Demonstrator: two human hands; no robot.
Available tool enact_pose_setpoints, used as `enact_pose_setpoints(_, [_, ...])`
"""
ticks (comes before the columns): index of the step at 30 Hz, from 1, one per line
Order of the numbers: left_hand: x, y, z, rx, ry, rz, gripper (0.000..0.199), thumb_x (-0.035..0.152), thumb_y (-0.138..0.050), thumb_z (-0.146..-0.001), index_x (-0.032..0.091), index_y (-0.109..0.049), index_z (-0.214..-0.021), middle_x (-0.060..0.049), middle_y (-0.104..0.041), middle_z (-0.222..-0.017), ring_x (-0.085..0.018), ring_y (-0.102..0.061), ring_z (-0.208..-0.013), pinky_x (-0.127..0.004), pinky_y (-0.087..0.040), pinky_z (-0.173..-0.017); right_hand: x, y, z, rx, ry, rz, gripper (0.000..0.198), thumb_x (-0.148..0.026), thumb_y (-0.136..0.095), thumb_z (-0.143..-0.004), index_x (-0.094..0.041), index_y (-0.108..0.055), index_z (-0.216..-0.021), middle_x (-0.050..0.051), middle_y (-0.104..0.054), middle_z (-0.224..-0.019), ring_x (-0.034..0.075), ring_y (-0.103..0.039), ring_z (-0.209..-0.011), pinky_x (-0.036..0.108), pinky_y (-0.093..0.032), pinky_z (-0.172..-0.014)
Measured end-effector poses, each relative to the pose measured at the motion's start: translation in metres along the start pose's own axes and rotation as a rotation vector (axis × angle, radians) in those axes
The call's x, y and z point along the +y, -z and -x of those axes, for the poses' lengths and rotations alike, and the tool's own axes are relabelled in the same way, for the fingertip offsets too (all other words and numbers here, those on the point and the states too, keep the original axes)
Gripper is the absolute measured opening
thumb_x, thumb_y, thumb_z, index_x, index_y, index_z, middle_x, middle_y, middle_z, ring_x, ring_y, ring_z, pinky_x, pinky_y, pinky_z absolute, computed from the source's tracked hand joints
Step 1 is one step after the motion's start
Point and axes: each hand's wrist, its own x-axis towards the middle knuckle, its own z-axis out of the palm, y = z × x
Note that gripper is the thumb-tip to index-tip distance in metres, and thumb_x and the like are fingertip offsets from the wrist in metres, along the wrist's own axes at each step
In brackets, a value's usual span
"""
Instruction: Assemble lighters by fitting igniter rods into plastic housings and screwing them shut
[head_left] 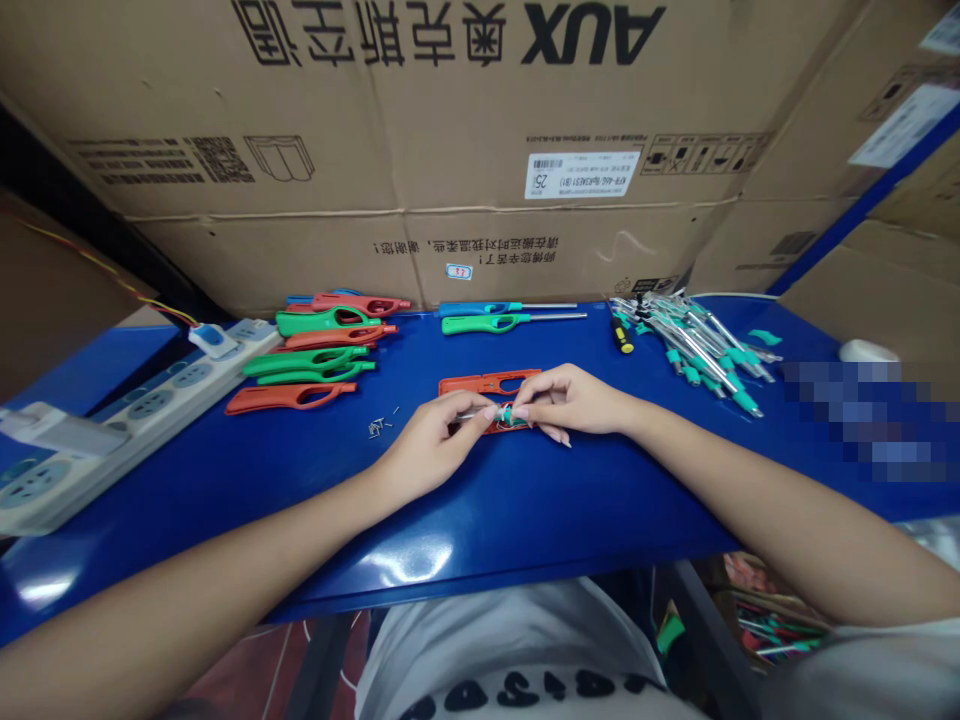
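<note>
Green-fitted metal tube (505, 413) is pinched between both hands (433, 440), near orange casing (474, 384).

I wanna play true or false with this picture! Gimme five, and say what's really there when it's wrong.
1. The left hand and right hand hold one small green-and-silver part. True.
2. The power strip is on the right. False: the power strip is on the left.
3. Tiny metal pieces lie on the table. True.
4. The table is yellow. False: it's blue.
5. The right hand holds the black-and-yellow tool. False: the black-and-yellow tool lies on the table.
</note>
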Motion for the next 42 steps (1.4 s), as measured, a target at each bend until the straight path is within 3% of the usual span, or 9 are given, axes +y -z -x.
enact_pose_setpoints(33, [0.0009,-0.0006,-0.0008,0.008,-0.004,0.007,0.032,0.045,-0.057,-0.096,0.017,-0.074,-0.099,-0.006,-0.077,-0.097,-0.021,-0.069,-0.089,-0.03,-0.053,-0.08,0.0035,-0.0005,-0.0021,0.009,0.026,-0.008,0.042,-0.053,-0.072,-0.084,-0.011,-0.067,-0.092,-0.005,-0.058,-0.052,0.007,-0.052,-0.039,0.018,-0.045,-0.037])
enact_pose_setpoints(38, [-0.0041,-0.0012,-0.0003,0.028,0.019,0.03,0.034,0.048,-0.062,-0.092,0.018,-0.073,-0.105,-0.006,-0.078,-0.1,-0.02,-0.068,-0.083,-0.029,-0.052,-0.073,0.0042,0.0007,-0.0034,0.042,0.031,-0.034,0.042,-0.054,-0.07,-0.085,-0.012,-0.066,-0.09,-0.006,-0.057,-0.047,0.007,-0.05,-0.037,0.018,-0.043,-0.036])
enact_pose_setpoints(42, [-0.0076,-0.0017,0.0001,0.043,0.028,0.017,0.034,0.046,-0.064,-0.091,0.018,-0.074,-0.104,-0.005,-0.077,-0.092,-0.016,-0.063,-0.07,-0.026,-0.047,-0.063,0.0028,-0.0002,-0.0037,0.071,0.024,-0.044,0.044,-0.055,-0.071,-0.083,-0.012,-0.066,-0.089,-0.007,-0.056,-0.045,0.007,-0.048,-0.035,0.018,-0.041,-0.034])
